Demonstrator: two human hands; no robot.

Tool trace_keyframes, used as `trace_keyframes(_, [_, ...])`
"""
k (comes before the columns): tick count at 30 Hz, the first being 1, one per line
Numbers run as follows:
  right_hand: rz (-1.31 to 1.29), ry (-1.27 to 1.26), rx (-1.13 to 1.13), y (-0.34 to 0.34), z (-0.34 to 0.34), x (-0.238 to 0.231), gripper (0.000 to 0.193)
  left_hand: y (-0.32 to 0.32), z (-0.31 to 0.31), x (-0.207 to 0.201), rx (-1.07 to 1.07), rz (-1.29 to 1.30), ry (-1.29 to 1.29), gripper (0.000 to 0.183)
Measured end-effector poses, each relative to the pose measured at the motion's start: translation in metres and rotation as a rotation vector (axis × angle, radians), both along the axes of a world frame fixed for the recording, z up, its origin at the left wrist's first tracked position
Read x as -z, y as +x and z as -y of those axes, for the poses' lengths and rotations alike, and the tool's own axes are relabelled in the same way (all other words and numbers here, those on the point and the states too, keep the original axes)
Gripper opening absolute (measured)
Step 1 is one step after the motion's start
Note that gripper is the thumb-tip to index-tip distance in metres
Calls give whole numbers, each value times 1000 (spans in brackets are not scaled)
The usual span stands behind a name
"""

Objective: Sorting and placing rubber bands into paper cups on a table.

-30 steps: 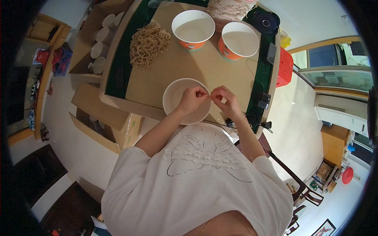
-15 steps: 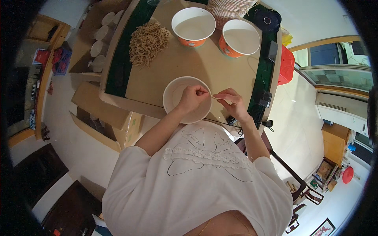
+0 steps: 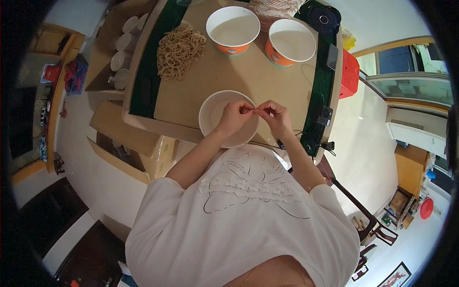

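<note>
Over the right side of a white paper bucket (image 3: 213, 122), my left hand (image 3: 234, 117) and my right hand (image 3: 276, 118) meet fingertip to fingertip. Both are closed in a pinch on a short piece of thin tan cord, mostly hidden by the fingers now. The bucket stands at the near edge of the table, and its inside looks pale, with no contents that I can make out. Farther left lies a tangled heap of tan cord loops (image 3: 180, 51).
Two white-and-orange paper buckets (image 3: 233, 29) (image 3: 291, 40) stand toward the back. Behind them is a stack of striped cord (image 3: 275, 12), with a dark round object (image 3: 324, 20) beside it. Small black devices (image 3: 325, 116) sit along the right edge. Open cardboard boxes (image 3: 125, 126) are at the left.
My right hand has turned and come in to the left, so its fingertips now touch those of my left hand. The cord that showed between them is mostly covered. The view has shifted slightly.
</note>
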State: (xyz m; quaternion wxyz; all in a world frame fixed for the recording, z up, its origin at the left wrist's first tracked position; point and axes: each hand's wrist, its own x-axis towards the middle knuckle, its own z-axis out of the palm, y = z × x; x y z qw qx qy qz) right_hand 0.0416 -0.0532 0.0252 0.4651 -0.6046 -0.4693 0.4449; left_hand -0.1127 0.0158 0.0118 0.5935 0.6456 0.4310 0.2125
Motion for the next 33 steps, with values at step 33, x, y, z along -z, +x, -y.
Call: trace_keyframes(33, [313, -4, -47, -5, -6, -27, 13, -7, 8, -19, -101, 18, 114, 6])
